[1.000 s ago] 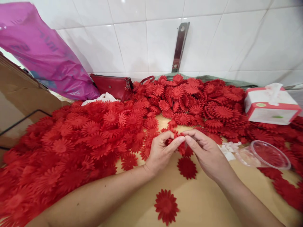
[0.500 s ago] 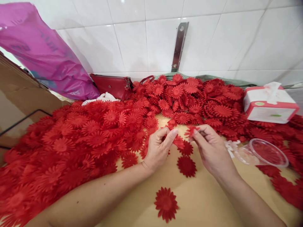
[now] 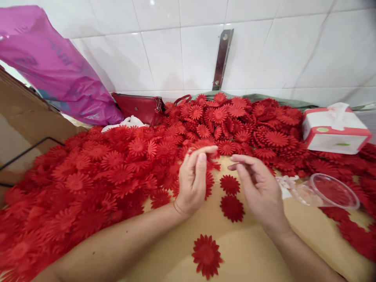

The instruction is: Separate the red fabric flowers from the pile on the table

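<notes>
My left hand (image 3: 192,182) is up beside the left heap of red fabric flowers (image 3: 117,172), its fingers stretched out and its thumb off them; I see nothing gripped in it. Just behind those fingertips is a blurred red flower (image 3: 202,145), and I cannot tell whether they touch it. Facing it across a small gap, my right hand (image 3: 260,190) is open, fingers slightly curled with nothing between them. On the tan tabletop (image 3: 173,243) between my forearms lie a small red flower (image 3: 230,184), a darker one (image 3: 232,208) just below it, and a larger one (image 3: 207,256) nearer me.
More red flowers (image 3: 235,117) are heaped against the white tiled wall (image 3: 158,55). A tissue box (image 3: 336,133) rests on the right side, above a clear plastic tub (image 3: 333,192). A red purse (image 3: 138,107), a purple bag (image 3: 64,70) and cardboard (image 3: 26,117) are at left.
The red flower pieces held in both hands have left my fingers. My left fingers have straightened and moved slightly up, and my right fingers have parted.
</notes>
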### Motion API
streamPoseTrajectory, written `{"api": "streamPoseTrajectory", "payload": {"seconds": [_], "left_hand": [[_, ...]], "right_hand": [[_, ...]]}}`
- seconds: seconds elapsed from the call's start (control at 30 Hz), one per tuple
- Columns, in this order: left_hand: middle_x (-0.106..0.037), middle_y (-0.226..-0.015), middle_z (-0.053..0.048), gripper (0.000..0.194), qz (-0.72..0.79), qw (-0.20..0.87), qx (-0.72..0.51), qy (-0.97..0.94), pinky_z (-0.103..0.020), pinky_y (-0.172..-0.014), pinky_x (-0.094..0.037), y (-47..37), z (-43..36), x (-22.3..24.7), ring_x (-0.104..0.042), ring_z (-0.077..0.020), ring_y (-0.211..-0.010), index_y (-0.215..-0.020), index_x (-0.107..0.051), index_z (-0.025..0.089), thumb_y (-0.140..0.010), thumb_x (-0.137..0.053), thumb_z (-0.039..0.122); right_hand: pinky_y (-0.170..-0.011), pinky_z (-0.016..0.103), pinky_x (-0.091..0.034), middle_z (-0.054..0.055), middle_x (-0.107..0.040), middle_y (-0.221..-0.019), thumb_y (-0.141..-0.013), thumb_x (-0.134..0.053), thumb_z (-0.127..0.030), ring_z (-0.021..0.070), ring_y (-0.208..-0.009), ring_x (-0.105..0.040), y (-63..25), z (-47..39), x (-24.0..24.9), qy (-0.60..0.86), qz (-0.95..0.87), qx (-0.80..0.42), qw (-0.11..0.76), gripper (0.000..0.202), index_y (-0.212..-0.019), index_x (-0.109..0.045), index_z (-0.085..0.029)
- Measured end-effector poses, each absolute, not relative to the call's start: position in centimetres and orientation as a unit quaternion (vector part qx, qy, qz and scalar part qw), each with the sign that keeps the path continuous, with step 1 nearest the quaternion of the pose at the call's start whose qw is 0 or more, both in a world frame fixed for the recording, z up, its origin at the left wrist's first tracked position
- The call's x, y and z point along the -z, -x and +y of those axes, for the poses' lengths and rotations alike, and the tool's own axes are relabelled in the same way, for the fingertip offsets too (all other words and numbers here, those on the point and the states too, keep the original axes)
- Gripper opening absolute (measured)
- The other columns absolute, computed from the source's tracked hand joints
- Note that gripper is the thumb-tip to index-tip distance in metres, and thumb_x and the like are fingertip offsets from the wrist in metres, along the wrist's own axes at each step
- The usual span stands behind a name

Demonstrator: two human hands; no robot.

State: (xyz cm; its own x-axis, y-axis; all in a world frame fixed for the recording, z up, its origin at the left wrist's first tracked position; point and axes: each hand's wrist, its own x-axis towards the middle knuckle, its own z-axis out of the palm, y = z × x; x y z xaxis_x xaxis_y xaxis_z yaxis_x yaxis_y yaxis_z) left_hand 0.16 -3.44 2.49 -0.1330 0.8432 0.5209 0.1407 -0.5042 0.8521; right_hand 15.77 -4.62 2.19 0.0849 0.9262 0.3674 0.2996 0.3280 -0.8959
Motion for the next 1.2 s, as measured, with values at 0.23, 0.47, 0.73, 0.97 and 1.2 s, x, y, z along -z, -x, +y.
{"api": "streamPoseTrajectory", "payload": {"seconds": [0.23, 0.47, 0.73, 0.97, 1.2], "left_hand": [[-0.063, -0.141, -0.010, 0.051, 0.362, 0.442, -0.556, -0.603, -0.035, -0.101, -0.055, -0.9, -3.8, -1.6, -0.069, -0.0224, -0.117, -0.150, -0.048, 0.027, -0.099, -0.057, 0.028], [-0.075, -0.090, -0.002, 0.028, 0.354, 0.570, -0.543, -0.506, -0.029, -0.086, -0.055, -1.1, -2.9, -1.0, -0.071, -0.0158, -0.086, -0.110, -0.061, 0.020, -0.090, -0.071, 0.037], [-0.069, -0.072, 0.000, 0.034, 0.346, 0.586, -0.540, -0.495, -0.026, -0.070, -0.053, -0.7, -2.3, -1.6, -0.065, -0.0121, -0.065, -0.078, -0.054, 0.018, -0.085, -0.075, 0.043], [-0.058, -0.113, -0.008, 0.013, 0.466, 0.209, -0.648, -0.565, -0.036, -0.099, -0.047, 0.1, -2.1, -1.3, -0.060, -0.0196, -0.110, -0.105, -0.049, 0.021, -0.094, -0.054, 0.017], [-0.052, -0.133, -0.010, 0.036, 0.501, 0.073, -0.550, -0.664, -0.049, -0.116, -0.030, 0.0, -3.0, -1.9, -0.044, -0.0261, -0.136, -0.104, -0.057, 0.023, -0.080, -0.048, -0.001]], "right_hand": [[-0.095, 0.038, -0.056, 0.007, -0.069, -0.117, -0.098, -0.059, -0.041, 0.0196, -0.103, -0.067, -15.8, -4.6, -2.5, 0.477, -0.618, -0.299, 0.548, 0.028, -0.122, -0.061, -0.025], [-0.098, 0.039, -0.053, 0.007, -0.066, -0.120, -0.096, -0.063, -0.037, 0.0205, -0.106, -0.065, -16.0, -4.2, -1.3, 0.482, -0.617, -0.302, 0.544, 0.032, -0.125, -0.058, -0.026], [-0.096, 0.039, -0.052, 0.008, -0.067, -0.116, -0.099, -0.058, -0.038, 0.0201, -0.102, -0.066, -16.2, -4.4, -1.6, 0.476, -0.640, -0.290, 0.529, 0.030, -0.126, -0.059, -0.025], [-0.086, 0.034, -0.052, 0.003, -0.071, -0.095, -0.099, -0.057, -0.037, 0.0195, -0.088, -0.066, -16.9, -4.1, -2.6, 0.496, -0.696, -0.221, 0.470, 0.017, -0.100, -0.068, -0.025], [-0.084, 0.034, -0.051, 0.004, -0.073, -0.095, -0.099, -0.055, -0.035, 0.0210, -0.090, -0.067, -17.2, -3.6, -2.3, 0.522, -0.693, -0.195, 0.458, 0.017, -0.096, -0.067, -0.023]]}}
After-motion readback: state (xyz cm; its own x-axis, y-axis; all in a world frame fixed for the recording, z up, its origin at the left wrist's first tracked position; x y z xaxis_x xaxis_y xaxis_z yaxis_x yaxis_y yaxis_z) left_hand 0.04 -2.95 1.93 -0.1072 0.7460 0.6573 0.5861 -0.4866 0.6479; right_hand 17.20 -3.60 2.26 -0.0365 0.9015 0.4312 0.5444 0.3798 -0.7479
